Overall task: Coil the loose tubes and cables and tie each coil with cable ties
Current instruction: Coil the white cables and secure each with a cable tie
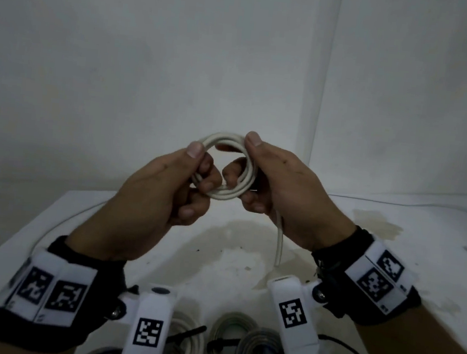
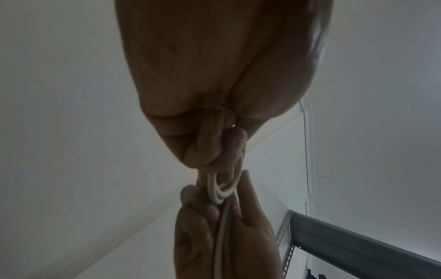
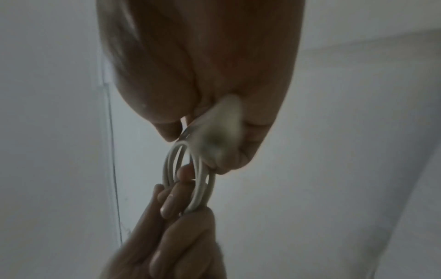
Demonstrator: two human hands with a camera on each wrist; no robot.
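Note:
A small coil of white cable (image 1: 226,195) is held up in the air above the white table (image 1: 139,242). My left hand (image 1: 200,162) grips the coil's left side, thumb on top and fingers curled through the loop. My right hand (image 1: 244,155) pinches its right side, thumb on the upper edge. A loose tail (image 1: 279,245) hangs straight down from under the right palm. The left wrist view shows the loops (image 2: 222,190) edge-on between both hands. In the right wrist view the coil (image 3: 200,188) runs from my right fingers down to the left hand (image 3: 171,203).
Several coiled cables lie at the table's near edge, a white one (image 1: 194,343) and grey ones (image 1: 257,349), with black ties (image 1: 220,344) on them. A thin wire (image 1: 57,224) curves along the table's left side. A grey metal shelf (image 2: 358,245) stands to the side.

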